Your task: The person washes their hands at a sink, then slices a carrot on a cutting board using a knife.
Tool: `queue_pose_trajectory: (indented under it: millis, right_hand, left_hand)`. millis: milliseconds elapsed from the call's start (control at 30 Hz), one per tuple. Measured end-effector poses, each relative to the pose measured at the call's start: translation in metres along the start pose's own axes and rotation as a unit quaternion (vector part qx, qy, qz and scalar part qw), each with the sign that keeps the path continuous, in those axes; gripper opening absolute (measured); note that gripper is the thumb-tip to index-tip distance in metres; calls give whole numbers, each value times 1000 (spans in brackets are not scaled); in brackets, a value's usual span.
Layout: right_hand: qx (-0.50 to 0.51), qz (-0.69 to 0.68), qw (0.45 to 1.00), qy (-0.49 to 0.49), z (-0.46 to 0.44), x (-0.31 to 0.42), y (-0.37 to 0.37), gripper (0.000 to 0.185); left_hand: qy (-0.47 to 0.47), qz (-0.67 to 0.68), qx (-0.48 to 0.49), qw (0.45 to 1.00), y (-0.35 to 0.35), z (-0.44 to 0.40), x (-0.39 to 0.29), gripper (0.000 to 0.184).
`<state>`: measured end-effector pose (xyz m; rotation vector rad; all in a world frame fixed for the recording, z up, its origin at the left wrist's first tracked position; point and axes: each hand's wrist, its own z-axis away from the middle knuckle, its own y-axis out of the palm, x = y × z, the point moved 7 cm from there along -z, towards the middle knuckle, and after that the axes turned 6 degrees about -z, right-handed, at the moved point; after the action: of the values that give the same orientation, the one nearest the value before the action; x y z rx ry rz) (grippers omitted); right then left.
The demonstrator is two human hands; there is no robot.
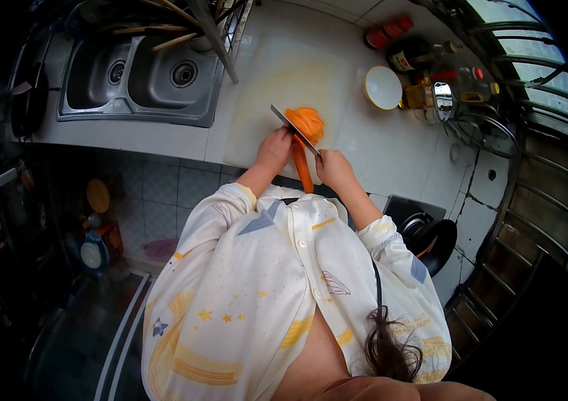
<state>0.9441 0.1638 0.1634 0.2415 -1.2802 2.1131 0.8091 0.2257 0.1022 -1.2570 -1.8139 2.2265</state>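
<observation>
A long orange carrot (302, 167) lies on the pale cutting board (250, 100), one end pointing back at my body. My left hand (274, 151) is closed on the carrot near its far end. In my right hand (335, 168) is the handle of a knife (295, 128), whose blade slants up and left across the carrot's far end. Just beyond the blade sits a heap of orange slices (306, 122). Whether the blade is cutting into the carrot cannot be made out.
A double steel sink (173, 73) is at the upper left, with wooden utensils above it. To the right stand a white bowl (383, 87), a red-capped container (389, 33) and several bottles. A black pan (436, 246) is at the lower right.
</observation>
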Motion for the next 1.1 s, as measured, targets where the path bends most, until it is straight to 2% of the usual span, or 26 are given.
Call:
queue_pose_trajectory:
  millis: [433,633,733,800,867,1100]
  right_hand:
    - [10,37,999,11,-26,3,25,17]
    - [-72,-5,996,-56,-38,-2,33,19]
    - [-71,-13,994,-76,-31,5,24,18]
    - [-30,7,999,-39,-24,5,18,19]
    - [-32,3,998,-46,-17,4,11,19]
    - [-13,8,999,-31,-14,-2,8,20]
  left_hand:
    - [-3,-4,-2,1000,3,0,3,28]
    - [0,2,2,1000,-5,0,-2,26]
    - [5,2,-15,1000,-7,1,-2,25]
    - [7,-2,-19,1000,-5,2,-1,25]
    - [1,32,-26,999,-2,1,1,25]
    - [-10,19,-27,999,-3,0,1,25]
